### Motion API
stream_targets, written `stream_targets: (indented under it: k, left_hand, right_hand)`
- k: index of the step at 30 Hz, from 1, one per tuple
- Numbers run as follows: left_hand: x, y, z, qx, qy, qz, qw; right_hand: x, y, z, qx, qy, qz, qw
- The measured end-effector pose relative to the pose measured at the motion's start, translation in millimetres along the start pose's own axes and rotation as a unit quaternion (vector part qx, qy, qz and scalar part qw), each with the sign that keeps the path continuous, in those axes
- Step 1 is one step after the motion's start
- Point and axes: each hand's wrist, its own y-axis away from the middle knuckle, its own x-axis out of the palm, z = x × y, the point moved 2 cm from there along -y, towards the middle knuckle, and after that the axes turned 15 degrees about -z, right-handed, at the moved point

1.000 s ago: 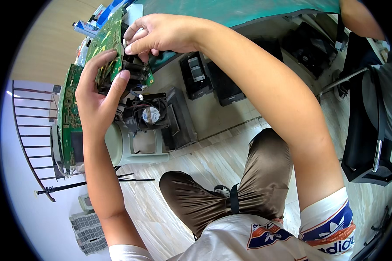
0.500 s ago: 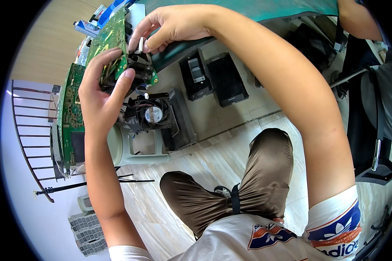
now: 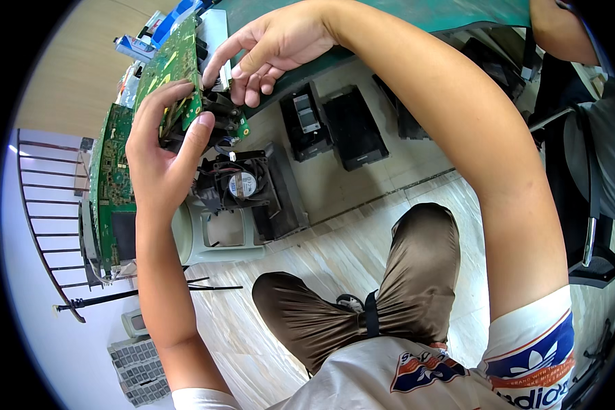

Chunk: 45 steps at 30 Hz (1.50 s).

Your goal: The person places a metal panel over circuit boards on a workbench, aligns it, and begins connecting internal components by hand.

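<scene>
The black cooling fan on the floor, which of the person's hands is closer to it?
Left. The left hand grips a green circuit board just above the cooling fan; the right hand works higher up, at the board's edge.

1 head-worn fisheye view looks steeply down from close above, facing forward over the person's lap toward the floor (image 3: 362, 253) and the green desk (image 3: 417, 14) edge at top.

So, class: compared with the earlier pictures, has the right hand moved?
Yes. The right hand has shifted right, off the green circuit board, judged against the black fan below.
</scene>
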Motion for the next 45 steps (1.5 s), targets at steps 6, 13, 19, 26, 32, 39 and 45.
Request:
stream_targets:
  k: [6,13,19,26,32,39,45]
  left_hand:
    - [-1.1,-0.4,0.8,-0.008,0.011,0.007,1.000]
    - [-1.4,1.3,2.2,-0.010,0.012,0.009,1.000]
    - [0.0,0.6,2.5,-0.011,0.015,0.007,1.000]
    - [-0.2,1.3,2.2,-0.010,0.020,0.010,1.000]
    - [-2.1,0.2,2.2,-0.007,0.011,0.012,1.000]
    - [-2.0,0.7,4.2,-0.010,0.013,0.014,1.000]
    - [-0.9,0.5,4.5,-0.014,0.021,0.015,1.000]
  right_hand:
    - [-5.6,-7.6,1.2,0.028,0.017,0.010,0.999]
    - [-5.0,-2.6,8.1,0.038,0.078,-0.103,0.991]
    - [-8.8,-5.4,6.2,0.036,0.040,-0.074,0.996]
    - [-11.7,-7.7,-7.2,-0.023,-0.042,-0.057,0.997]
    - [-6.4,-1.6,-3.1,-0.015,-0.062,-0.017,0.998]
    - [-6.2,-5.9,-1.0,0.002,-0.015,0.004,1.000]
    - [-5.6,-13.6,0.2,0.012,0.010,-0.051,0.999]
